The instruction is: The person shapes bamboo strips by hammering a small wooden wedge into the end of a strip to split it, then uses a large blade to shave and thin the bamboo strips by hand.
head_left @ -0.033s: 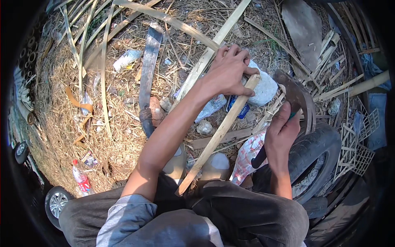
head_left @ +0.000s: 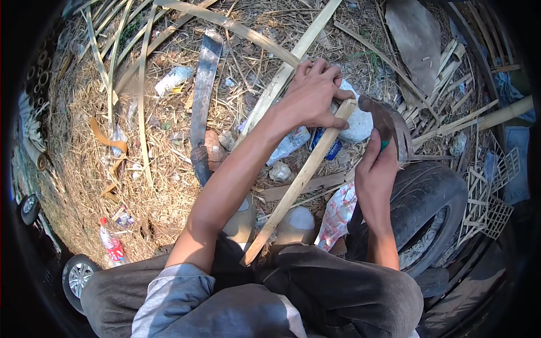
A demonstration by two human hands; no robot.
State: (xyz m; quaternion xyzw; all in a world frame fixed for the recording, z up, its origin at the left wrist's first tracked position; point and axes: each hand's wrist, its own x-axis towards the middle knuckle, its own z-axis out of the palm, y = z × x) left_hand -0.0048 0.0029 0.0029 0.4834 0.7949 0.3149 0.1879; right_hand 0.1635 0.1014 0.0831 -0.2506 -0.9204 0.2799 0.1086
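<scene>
A pale bamboo strip [head_left: 304,174] slants from between my knees up to my left hand [head_left: 316,96], whose thumb and fingers pinch it near its upper end. My right hand [head_left: 376,172] is wrapped round the handle of a billhook [head_left: 389,124], a broad dark curved blade with a green bit beside my thumb. The blade's tip is close to the strip's upper end; whether they touch I cannot tell. Most of the billhook's handle is hidden by my fingers. Behind both hands lies a whitish stone [head_left: 359,121], partly covered by them.
A black tyre [head_left: 431,197] lies by my right forearm, with woven slats [head_left: 490,191] beyond it. Long bamboo strips [head_left: 143,96] and a dark flat strip [head_left: 206,93] lie on the straw to the left. A plastic bottle [head_left: 112,245] is near my left knee.
My right hand has moved left with the billhook, bringing the blade close to the strip's upper end. My left hand and the strip have hardly moved.
</scene>
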